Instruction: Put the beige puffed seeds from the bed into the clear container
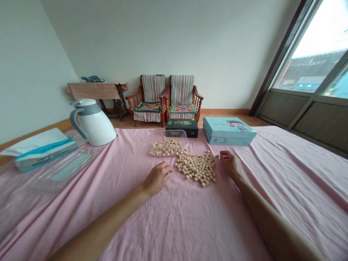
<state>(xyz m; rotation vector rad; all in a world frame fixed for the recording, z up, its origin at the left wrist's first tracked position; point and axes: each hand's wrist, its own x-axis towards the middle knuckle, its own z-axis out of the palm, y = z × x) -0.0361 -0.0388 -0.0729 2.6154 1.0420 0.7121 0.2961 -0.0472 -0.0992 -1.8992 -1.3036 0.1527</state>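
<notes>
Small round beige balls, perhaps nuts or beads, lie in a loose pile point(199, 168) on the pink cloth. More of them fill part of a clear plastic container point(179, 135) just behind. My left hand point(157, 178) rests at the pile's left edge, its fingers curled together; whatever they hold is too small to name. To the right of the pile is my right hand point(230, 164), fingers loosely bent and slightly apart. A small darker piece point(217, 156) shows just beyond its fingertips.
A black box point(182, 127) and a light blue box point(230, 132) stand at the table's far edge. On the left are a white jug point(98, 125), a tissue pack point(46, 152) and a clear plastic lid point(67, 170). Two chairs point(154, 98) stand beyond the table.
</notes>
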